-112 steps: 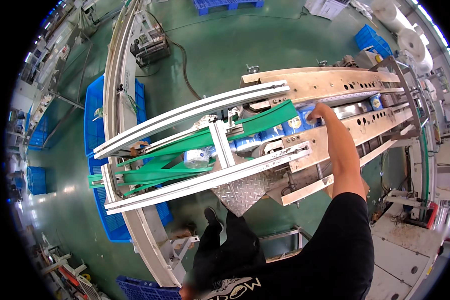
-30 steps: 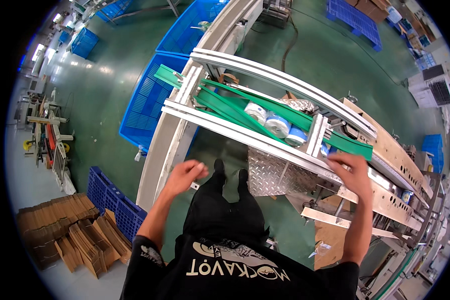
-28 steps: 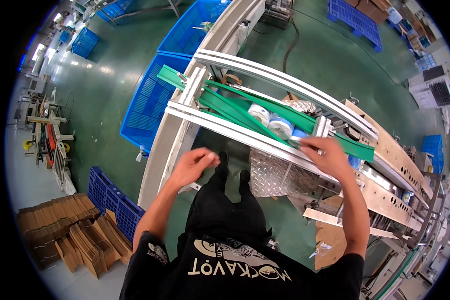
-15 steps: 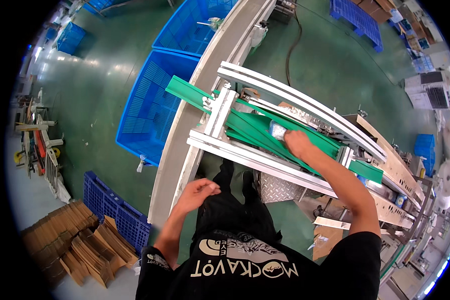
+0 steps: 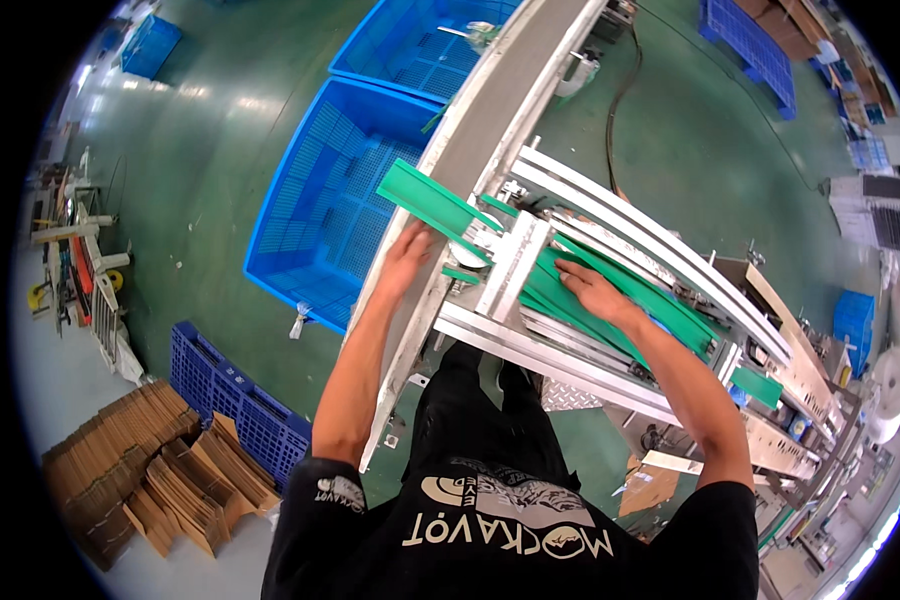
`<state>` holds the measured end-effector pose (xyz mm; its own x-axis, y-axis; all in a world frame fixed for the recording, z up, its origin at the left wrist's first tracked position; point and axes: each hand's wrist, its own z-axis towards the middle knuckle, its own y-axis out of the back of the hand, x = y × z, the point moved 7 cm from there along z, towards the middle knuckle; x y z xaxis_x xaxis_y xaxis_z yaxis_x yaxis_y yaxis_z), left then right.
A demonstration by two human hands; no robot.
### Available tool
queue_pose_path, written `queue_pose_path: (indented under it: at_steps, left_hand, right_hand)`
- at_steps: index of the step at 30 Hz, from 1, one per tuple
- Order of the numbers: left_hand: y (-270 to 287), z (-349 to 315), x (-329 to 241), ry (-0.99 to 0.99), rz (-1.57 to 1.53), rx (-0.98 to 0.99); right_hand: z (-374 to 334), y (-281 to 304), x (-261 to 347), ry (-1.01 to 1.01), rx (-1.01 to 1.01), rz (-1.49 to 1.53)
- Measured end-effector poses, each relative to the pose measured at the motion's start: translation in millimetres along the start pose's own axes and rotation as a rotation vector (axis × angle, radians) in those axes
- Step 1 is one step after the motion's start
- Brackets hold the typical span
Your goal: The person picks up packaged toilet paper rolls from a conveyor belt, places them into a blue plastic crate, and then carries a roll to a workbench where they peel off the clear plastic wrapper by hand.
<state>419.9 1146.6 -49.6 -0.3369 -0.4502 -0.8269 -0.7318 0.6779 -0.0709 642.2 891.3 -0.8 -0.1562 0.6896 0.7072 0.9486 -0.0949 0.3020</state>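
Note:
My right hand rests over the sloped green chute, fingers stretched out, with no packet visible in it. My left hand reaches over the grey conveyor belt, just below the projecting green chute end. Its fingers look extended and slightly smeared, and nothing shows in them. Between the two hands stands a white metal crossbar. Something whitish shows by the chute beyond that bar, too unclear to name.
A large blue basket stands left of the belt, another blue basket behind it. White rails flank the chute. A blue pallet and stacked cardboard lie at lower left.
My right hand held a small blue-and-white packet on the chute; now its fingers are spread without it. My left hand has moved forward from near my body to the chute end.

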Motion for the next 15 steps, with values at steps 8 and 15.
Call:
queue_pose_path:
  at_steps: [8, 15]
  left_hand:
    - [-48.1, 39.1, 1.8, 0.266, 0.313, 0.285]
    - [-10.3, 50.9, 13.7, 0.267, -0.022, 0.083]
  right_hand:
    - [-11.1, 3.6, 14.9, 0.019, 0.003, -0.095]
    - [-93.7, 43.6, 30.7, 0.018, -0.226, 0.085]
